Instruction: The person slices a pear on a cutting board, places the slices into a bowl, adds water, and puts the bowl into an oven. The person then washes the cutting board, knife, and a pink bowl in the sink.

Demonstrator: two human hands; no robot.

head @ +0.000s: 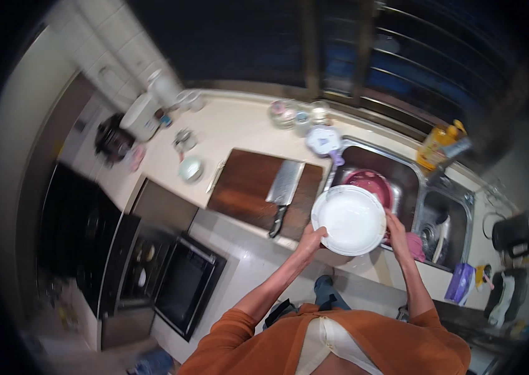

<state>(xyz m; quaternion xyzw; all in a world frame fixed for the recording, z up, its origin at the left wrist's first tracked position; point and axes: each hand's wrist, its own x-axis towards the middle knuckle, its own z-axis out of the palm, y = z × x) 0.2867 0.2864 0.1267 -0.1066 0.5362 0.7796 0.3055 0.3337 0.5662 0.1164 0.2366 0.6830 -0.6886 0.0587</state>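
A round white bowl [349, 219] is held level in front of me, over the counter's front edge beside the sink. My left hand [312, 238] grips its left rim with the thumb on top. At its right side, my right hand [394, 228] holds the rim, its fingers partly hidden by the bowl. Behind the bowl, a red basin [371, 180] sits in the larger sink compartment [407, 187], partly covered from view. Left of the bowl, a cleaver [285, 185] with a black handle lies on a brown wooden cutting board [236, 185].
The smaller sink compartment [454, 211] lies to the right, near a black kettle [520, 232]. A yellow bottle [433, 145] stands behind the sink. Glass jars [283, 114] line the back. A pale green bowl [191, 168] sits left. Below, a black oven door [189, 283] hangs lowered.
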